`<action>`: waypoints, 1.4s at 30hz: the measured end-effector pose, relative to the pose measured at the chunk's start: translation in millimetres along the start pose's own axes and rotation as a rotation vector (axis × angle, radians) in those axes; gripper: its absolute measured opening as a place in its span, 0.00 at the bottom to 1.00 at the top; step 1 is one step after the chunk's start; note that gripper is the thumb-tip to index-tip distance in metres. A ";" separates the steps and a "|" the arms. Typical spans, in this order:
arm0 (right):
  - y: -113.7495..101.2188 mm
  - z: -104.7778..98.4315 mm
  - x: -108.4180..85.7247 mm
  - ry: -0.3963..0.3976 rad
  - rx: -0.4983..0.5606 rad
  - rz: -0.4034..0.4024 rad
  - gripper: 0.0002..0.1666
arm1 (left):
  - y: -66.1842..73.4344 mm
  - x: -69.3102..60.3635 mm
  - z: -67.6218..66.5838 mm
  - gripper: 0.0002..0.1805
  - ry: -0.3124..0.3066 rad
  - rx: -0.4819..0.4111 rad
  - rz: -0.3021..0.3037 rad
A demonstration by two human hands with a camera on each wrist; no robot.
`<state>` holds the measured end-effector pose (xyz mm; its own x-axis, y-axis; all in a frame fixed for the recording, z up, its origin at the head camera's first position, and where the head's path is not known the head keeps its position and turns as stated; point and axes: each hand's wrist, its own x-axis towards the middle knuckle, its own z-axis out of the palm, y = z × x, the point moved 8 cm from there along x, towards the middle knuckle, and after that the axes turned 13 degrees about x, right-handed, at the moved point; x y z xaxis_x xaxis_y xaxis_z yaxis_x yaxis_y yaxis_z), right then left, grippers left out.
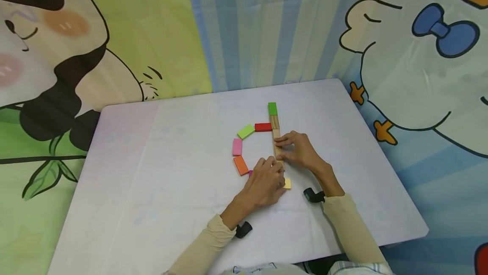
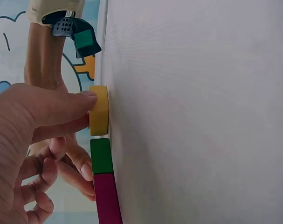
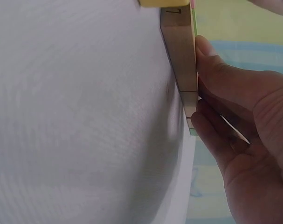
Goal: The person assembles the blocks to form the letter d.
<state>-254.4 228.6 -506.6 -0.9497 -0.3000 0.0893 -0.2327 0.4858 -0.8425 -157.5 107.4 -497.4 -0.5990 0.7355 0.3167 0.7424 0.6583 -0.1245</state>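
Observation:
Wooden blocks lie flat on the white tabletop, forming a straight column with a rounded loop on its left. My left hand point(image 1: 264, 184) holds the yellow block point(image 2: 99, 112) at the column's near end with thumb and index finger; its other fingers curl loosely. Beside that block are a green block point(image 2: 101, 156) and a magenta block point(image 2: 107, 198), mostly hidden by the hand in the head view. My right hand point(image 1: 299, 150) rests thumb and fingertips on the plain wood blocks point(image 3: 181, 60) of the column. At the column's far end sits a bright green block point(image 1: 272, 108).
The loop includes a red block point(image 1: 263, 127), a light green block point(image 1: 245, 131), a pink block point(image 1: 237, 147) and an orange block point(image 1: 241, 165). The white table point(image 1: 171, 173) reaches printed cloth walls point(image 1: 259, 29). Black wrist cameras point(image 1: 313, 195) sit close to the tabletop.

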 end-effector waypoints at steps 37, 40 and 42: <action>0.3 -1.3 0.8 -0.001 0.013 -0.011 0.24 | -27.7 9.5 9.3 0.08 -0.048 -0.179 -0.225; -0.2 -1.0 0.2 -0.002 0.010 -0.010 0.25 | -28.0 8.6 9.5 0.08 -0.050 -0.179 -0.225; -0.5 -0.8 -0.2 -0.002 0.013 -0.011 0.26 | -27.6 7.9 9.4 0.08 -0.052 -0.176 -0.224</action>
<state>-254.2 229.0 -505.7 -0.9467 -0.3070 0.0976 -0.2405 0.4720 -0.8482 -185.5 96.6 -500.3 -0.7653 0.5849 0.2688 0.6275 0.7709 0.1093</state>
